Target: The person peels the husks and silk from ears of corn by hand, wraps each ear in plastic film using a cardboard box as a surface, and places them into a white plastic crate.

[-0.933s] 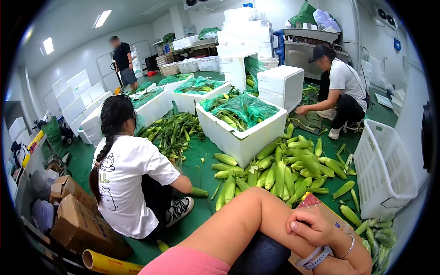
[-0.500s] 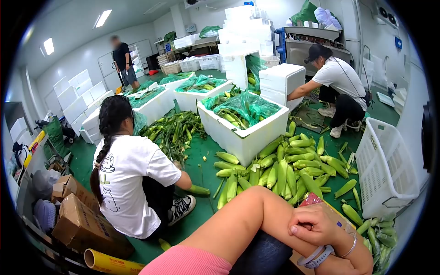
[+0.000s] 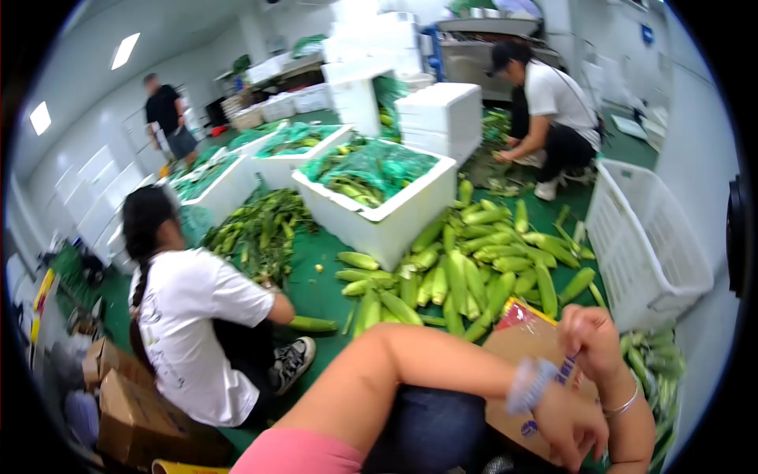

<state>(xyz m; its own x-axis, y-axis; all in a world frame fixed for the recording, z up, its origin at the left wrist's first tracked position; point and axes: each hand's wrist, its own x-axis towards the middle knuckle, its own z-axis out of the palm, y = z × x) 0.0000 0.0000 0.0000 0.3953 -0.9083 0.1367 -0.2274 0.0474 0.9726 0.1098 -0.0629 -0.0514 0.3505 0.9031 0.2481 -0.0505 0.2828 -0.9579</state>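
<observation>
My left hand [image 3: 570, 430], blurred, hangs with its fingers loosely apart and nothing in them, over a cardboard box [image 3: 505, 347] with printing on it. A pale band [image 3: 530, 385] circles that wrist. My right hand [image 3: 591, 340] is raised above the left one, its fingers curled in and no object showing in them; a thin bracelet [image 3: 622, 401] sits on its wrist. A red printed patch [image 3: 527, 314] shows at the box's far edge. Just beyond lies a heap of green-husked corn ears [image 3: 474, 272]. More ears [image 3: 657, 367] are piled to the right of my hands.
A white plastic crate [image 3: 632, 261] stands at right. White foam boxes [image 3: 387, 229] with green bags hold corn and husks. One person [image 3: 197, 324] squats at left beside leafy husks [image 3: 260, 229]; another [image 3: 553, 103] crouches behind. A third person [image 3: 164, 110] stands farther back.
My right hand has lifted off my left forearm and moved up and right. My left hand has come into view. The crouching person's hands have moved from the foam box. The view has shifted.
</observation>
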